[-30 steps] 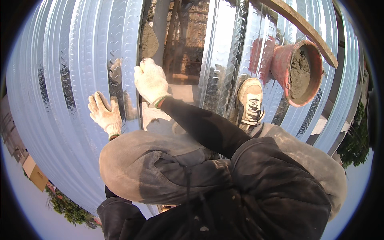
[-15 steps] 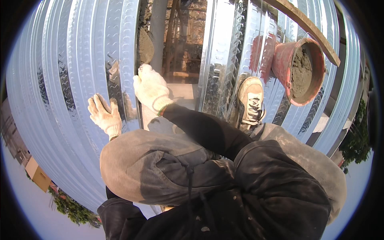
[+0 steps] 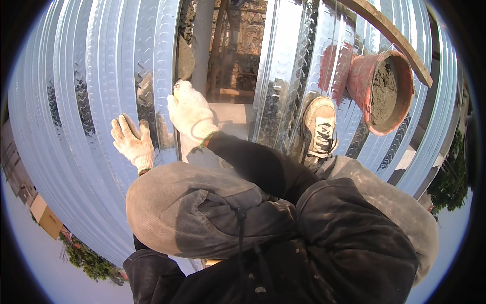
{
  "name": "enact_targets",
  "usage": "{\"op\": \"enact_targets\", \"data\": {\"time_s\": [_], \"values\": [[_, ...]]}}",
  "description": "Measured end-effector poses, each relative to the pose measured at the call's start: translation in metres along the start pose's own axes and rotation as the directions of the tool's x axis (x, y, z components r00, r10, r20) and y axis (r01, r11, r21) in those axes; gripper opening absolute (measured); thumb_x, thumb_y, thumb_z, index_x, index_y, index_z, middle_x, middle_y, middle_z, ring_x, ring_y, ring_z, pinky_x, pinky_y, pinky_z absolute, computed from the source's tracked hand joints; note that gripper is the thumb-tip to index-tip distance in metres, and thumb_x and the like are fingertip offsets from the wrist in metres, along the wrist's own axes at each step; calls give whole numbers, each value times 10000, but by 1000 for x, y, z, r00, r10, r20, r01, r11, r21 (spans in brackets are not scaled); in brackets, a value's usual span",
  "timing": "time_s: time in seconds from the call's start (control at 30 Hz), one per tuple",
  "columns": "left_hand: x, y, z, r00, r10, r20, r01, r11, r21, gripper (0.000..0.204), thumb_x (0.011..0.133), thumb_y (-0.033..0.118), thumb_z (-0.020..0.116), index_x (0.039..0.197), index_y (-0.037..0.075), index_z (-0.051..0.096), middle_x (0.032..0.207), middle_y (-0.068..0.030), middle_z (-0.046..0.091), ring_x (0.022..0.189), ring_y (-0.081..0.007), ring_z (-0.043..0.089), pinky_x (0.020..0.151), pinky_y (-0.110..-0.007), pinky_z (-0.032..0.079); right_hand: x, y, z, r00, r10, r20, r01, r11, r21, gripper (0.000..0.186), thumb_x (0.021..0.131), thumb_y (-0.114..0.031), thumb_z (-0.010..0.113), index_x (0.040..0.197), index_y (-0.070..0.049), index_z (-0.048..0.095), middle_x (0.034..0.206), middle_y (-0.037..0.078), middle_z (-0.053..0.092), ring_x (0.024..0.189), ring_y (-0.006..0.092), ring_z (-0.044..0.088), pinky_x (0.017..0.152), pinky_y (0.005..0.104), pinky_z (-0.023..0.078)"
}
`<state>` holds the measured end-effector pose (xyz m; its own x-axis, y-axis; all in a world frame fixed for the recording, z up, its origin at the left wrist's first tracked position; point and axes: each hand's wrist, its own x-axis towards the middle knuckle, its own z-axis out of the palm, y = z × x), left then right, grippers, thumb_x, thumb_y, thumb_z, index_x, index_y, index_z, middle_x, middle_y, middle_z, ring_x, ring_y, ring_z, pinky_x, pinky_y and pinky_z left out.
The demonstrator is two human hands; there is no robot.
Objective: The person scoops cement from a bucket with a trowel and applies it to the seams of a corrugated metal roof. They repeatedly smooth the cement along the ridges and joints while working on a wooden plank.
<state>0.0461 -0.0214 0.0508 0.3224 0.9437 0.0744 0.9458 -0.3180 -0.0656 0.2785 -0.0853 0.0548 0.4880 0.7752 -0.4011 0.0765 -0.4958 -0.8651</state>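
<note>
My left hand (image 3: pixel 133 142), in a white knit glove, lies with fingers spread on the ribbed shiny metal decking (image 3: pixel 114 96). To its right, my right hand (image 3: pixel 190 112), gloved too, is closed round the handle of a trowel. The trowel's rounded, mortar-grey blade (image 3: pixel 186 61) points away from me, along the decking's edge beside a grey beam (image 3: pixel 202 45). My glove hides the handle. Rough wet mortar (image 3: pixel 188 23) shows along that edge beyond the blade.
A red bucket (image 3: pixel 357 76) of grey mortar (image 3: pixel 383 93) lies tilted to the right, near a wooden plank (image 3: pixel 392 33). My shoe (image 3: pixel 320 124) rests on the decking left of it. Between the sheets, an opening (image 3: pixel 238 55) drops to timber props and rubble below.
The view has shifted very slightly. Both hands and the trowel stay in nearly the same places.
</note>
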Motion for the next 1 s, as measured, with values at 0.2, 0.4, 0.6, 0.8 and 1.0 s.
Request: {"op": "enact_targets", "data": {"time_s": [0.2, 0.4, 0.6, 0.8, 1.0], "values": [[2, 6, -9, 1000, 3, 6, -3, 1000, -10, 749, 978, 413, 812, 1601, 69, 577, 1664, -160, 537, 1474, -396, 519, 1148, -586, 439, -2, -3, -8, 998, 22, -58, -21, 999, 26, 322, 1121, -291, 652, 1289, -17, 631, 1127, 281, 748, 1108, 485, 731, 954, 563, 579], [5, 13, -11, 996, -54, 74, 57, 998, -37, 750, 973, 418, 815, 1600, 75, 586, 1674, -147, 531, 1483, -399, 512, 1160, -589, 430, 17, 9, -36, 908, 403, 115, -370, 642, 672, 283, 1153, -336, 630, 1162, -54, 651, 906, 106, 695, 708, 221, 673, 654, 382, 576], [1, 4, -5, 999, -34, 30, 35, 999, -37, 760, 971, 430, 812, 1609, 86, 585, 1686, -149, 521, 1491, -401, 504, 1171, -589, 421, 25, 30, -35, 883, 299, 361, -437, 243, 866, 482, 1196, -542, 562, 1158, -67, 636, 844, 69, 661, 595, 208, 614, 531, 384, 526], [5, 10, -9, 998, -29, 49, 32, 998, -57, 763, 970, 430, 813, 1612, 87, 583, 1695, -159, 514, 1498, -408, 497, 1167, -592, 423, 0, 46, -21, 832, 263, 488, -507, 4, 862, 560, 1204, -613, 488, 1187, -72, 631, 891, 95, 669, 693, 248, 648, 604, 412, 541], [2, 1, -2, 999, -24, 21, 25, 998, -50, 786, 976, 445, 809, 1637, 90, 572, 1710, -171, 507, 1516, -420, 491, 1197, -610, 411, -59, 70, 10, 695, 260, 670, -655, -156, 740, 584, 1196, -645, 475, 1130, -87, 636, 867, 94, 670, 700, 279, 659, 678, 464, 596]]}}
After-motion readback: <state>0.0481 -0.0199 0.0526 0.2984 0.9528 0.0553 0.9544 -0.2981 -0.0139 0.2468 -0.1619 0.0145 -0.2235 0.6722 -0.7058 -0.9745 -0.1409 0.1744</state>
